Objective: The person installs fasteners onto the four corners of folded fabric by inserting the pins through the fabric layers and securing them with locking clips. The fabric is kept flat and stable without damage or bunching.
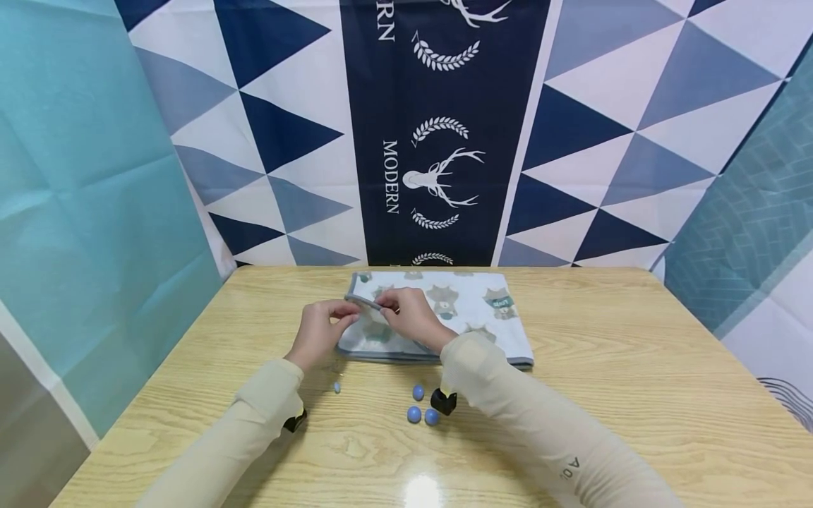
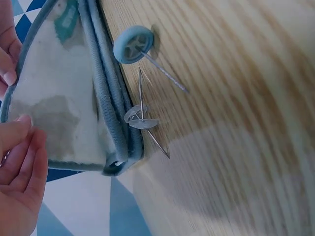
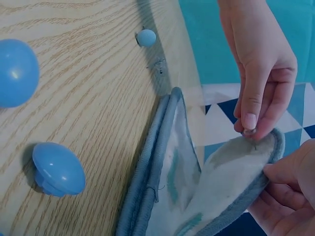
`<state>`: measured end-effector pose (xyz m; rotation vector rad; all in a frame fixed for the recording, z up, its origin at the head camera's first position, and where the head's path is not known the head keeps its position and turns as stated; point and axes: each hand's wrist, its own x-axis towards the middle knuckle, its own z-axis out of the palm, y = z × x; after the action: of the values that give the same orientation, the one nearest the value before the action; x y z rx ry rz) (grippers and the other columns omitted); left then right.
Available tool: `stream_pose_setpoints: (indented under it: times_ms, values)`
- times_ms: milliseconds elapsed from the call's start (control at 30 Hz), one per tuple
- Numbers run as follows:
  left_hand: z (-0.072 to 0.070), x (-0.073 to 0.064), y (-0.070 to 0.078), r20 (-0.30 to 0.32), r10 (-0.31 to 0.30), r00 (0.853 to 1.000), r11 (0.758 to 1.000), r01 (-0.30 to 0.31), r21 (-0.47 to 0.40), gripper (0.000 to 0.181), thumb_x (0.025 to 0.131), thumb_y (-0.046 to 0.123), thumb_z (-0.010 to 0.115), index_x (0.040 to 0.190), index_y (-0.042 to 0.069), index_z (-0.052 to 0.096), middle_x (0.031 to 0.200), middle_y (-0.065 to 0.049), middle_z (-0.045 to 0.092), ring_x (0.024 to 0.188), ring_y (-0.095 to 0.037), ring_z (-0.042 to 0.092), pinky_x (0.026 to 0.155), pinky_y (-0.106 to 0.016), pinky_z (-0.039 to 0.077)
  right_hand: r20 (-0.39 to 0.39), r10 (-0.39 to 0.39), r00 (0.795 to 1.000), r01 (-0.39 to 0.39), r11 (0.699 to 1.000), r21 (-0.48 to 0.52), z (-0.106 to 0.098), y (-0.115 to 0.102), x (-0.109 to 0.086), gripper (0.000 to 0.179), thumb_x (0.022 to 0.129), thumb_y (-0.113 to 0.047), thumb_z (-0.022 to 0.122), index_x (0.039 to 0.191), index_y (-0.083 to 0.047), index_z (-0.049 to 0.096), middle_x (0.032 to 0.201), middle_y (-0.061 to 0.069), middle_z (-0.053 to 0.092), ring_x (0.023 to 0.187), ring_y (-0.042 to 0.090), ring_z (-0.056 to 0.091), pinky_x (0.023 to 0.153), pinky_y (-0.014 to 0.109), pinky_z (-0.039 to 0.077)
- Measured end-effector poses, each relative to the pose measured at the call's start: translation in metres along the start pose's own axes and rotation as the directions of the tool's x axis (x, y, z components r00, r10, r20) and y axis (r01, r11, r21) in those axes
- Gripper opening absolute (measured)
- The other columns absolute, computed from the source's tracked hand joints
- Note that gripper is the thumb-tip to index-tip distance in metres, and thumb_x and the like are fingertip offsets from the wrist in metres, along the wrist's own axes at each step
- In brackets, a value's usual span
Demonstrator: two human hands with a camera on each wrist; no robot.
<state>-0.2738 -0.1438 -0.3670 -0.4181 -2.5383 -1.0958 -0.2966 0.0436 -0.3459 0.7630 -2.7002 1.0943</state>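
A folded white blanket (image 1: 470,300) with grey bear prints and grey piping lies near the table's back edge. My right hand (image 1: 413,316) pinches its piped edge near the left corner, lifting that flap. Close beside it, my left hand (image 1: 320,331) pinches a small pin (image 3: 249,132) against the flap's corner; most of the pin is hidden by the fingertips. In the left wrist view, a blue-capped pin (image 2: 134,45) lies on the table with its needle out. Clear-based pins (image 2: 142,123) lie beside the blanket's folded edge.
Several round blue caps (image 1: 414,414) sit on the wooden table (image 1: 610,367) in front of the blanket, near my right wrist. A patterned cloth (image 1: 438,127) hangs behind the table, and a teal cloth (image 1: 95,176) hangs at the left.
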Motion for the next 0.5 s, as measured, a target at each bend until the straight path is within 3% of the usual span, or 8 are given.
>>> stream_pose_setpoints:
  times_ms: [167, 300, 500]
  values:
    - [0.001, 0.003, 0.002, -0.063, -0.040, 0.997, 0.999, 0.041, 0.005, 0.018, 0.080, 0.012, 0.077, 0.095, 0.004, 0.069, 0.094, -0.012, 0.072, 0.087, -0.023, 0.066, 0.082, -0.039, 0.055, 0.020, 0.003, 1.000, -0.003, 1.000, 0.004, 0.001, 0.000, -0.001, 0.016, 0.090, -0.002, 0.061, 0.101, -0.004, 0.073, 0.092, 0.009, 0.074, 0.082, 0.018, 0.069, 0.070, 0.023, 0.056]
    - [0.001, 0.007, 0.002, -0.098, -0.039, 0.994, 0.999, 0.042, 0.028, 0.036, 0.077, 0.013, 0.080, 0.106, 0.003, 0.062, 0.105, -0.015, 0.064, 0.098, -0.026, 0.059, 0.088, -0.041, 0.051, 0.029, 0.010, 1.000, -0.010, 1.000, 0.003, 0.000, -0.001, -0.001, 0.016, 0.091, -0.002, 0.061, 0.102, -0.005, 0.073, 0.092, 0.009, 0.074, 0.083, 0.018, 0.070, 0.071, 0.024, 0.057]
    - [-0.002, 0.012, -0.002, -0.044, 0.075, 0.996, 0.996, -0.072, 0.053, 0.047, 0.077, 0.008, 0.079, 0.120, 0.006, 0.060, 0.123, -0.012, 0.061, 0.119, -0.029, 0.055, 0.104, -0.046, 0.045, 0.041, 0.000, 0.999, 0.001, 1.000, -0.024, 0.000, -0.002, -0.001, 0.016, 0.091, -0.003, 0.061, 0.102, -0.005, 0.073, 0.092, 0.009, 0.074, 0.084, 0.018, 0.070, 0.071, 0.024, 0.057]
